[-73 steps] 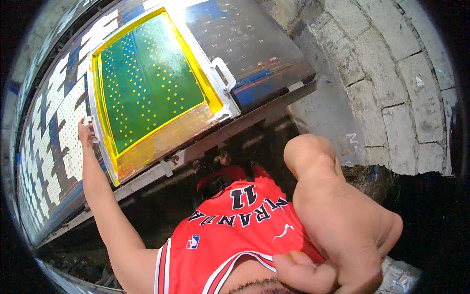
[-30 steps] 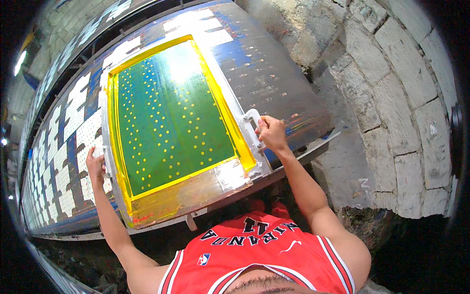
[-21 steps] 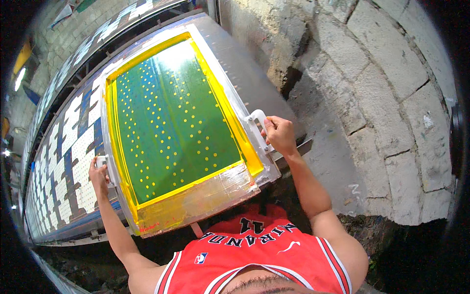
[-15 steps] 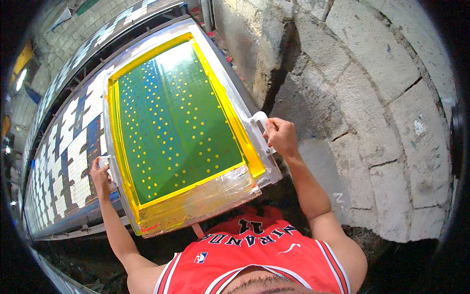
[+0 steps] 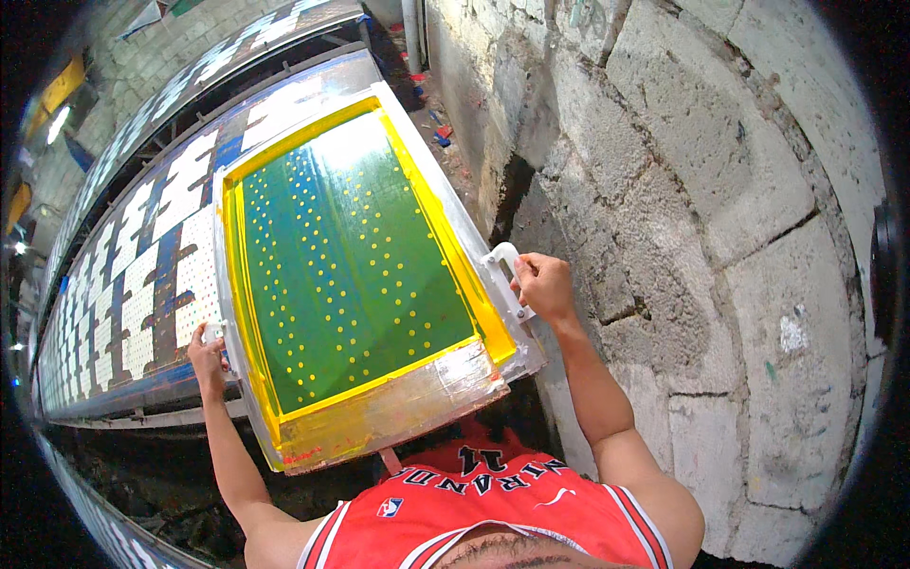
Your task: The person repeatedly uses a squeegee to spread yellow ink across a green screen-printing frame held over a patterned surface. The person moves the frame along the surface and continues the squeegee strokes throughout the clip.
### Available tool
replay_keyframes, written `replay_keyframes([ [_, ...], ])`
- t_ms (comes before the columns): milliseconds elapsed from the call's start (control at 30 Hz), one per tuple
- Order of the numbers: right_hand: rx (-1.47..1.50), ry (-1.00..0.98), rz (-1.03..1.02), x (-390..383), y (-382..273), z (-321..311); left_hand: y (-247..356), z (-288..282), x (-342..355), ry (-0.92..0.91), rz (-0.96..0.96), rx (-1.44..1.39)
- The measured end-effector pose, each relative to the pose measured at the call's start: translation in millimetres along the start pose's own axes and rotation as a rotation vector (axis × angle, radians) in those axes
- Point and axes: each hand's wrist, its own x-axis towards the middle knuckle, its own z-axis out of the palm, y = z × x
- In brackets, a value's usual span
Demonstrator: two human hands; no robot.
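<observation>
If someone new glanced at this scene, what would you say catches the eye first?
The large screen-printing frame at centre, green mesh dotted yellow with a bright yellow border. The left hand holds its left edge and the right hand grips the white handle on its right. Beside it, a rough block wall fills the right.

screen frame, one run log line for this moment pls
left hand: grips left handle | right hand: grips white handle | screen frame: held over printed table

Screen frame (image 5: pixel 351 275) between table (image 5: pixel 142 313) and wall (image 5: pixel 682 190)

Both hands, left hand (image 5: pixel 207 353) and right hand (image 5: pixel 543 284), grip the green-meshed printing screen (image 5: pixel 351 266) by its side handles.
</observation>
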Motion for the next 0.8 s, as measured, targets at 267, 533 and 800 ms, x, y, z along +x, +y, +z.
replay_keyframes([
  [267, -0.044, -0.071, -0.033, 53, -10, 20, -21, 12, 24, 0.061, -0.024, 0.000],
  [533, 0.030, -0.172, -0.007, 117, -31, 52, -21, 7, 32, 0.149, -0.083, -0.036],
  [800, 0.008, -0.310, -0.148, 206, -33, 79, -11, 18, -35, 0.350, -0.103, -0.104],
])
